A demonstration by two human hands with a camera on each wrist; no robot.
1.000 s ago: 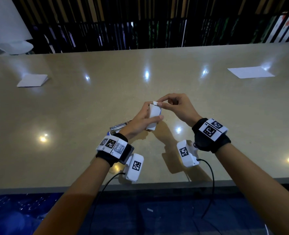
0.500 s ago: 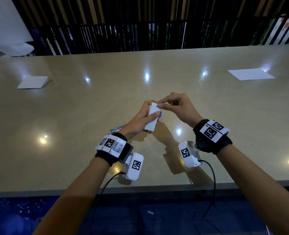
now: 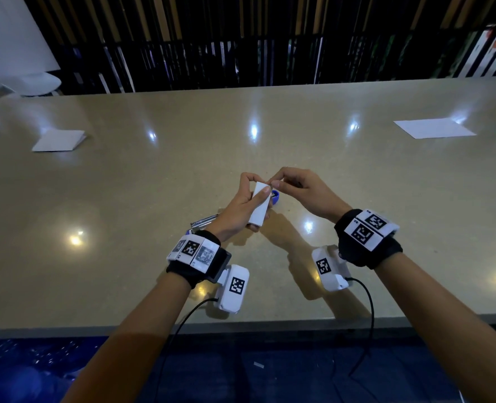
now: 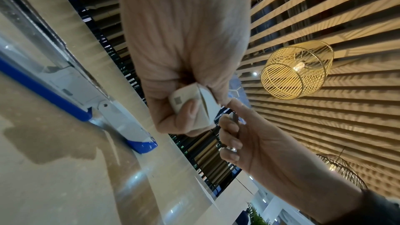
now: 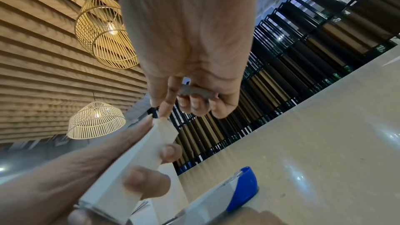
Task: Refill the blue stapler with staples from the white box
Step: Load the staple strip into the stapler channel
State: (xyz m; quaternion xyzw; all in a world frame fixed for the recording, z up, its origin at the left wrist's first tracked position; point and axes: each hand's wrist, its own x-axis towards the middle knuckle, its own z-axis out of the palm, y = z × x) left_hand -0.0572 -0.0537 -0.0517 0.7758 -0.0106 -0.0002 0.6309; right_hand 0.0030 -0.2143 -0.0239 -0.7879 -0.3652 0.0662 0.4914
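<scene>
My left hand [image 3: 255, 186] grips the small white box [image 3: 259, 209] upright a little above the table, thumb across its front. The thumb and forefinger of my right hand [image 3: 273, 184] pinch the box's top end. The other right fingers curl round a grey strip of staples [image 5: 194, 92] against the palm. The blue and white stapler [image 4: 121, 117] lies opened out on the table beneath the hands. Only its blue tip [image 3: 275, 196] and metal rail [image 3: 206, 220] show from the head view.
The beige table [image 3: 357, 184] carries a folded white paper [image 3: 59, 140] at the far left and a flat white sheet [image 3: 434, 128] at the far right. Its front edge [image 3: 270, 322] runs just below my wrists. Dark slatted panels stand behind it.
The small flap that stood up at the box's top now lies flat under my right fingertips. Both hands have shifted slightly, and the stapler's blue tip now shows beside the box.
</scene>
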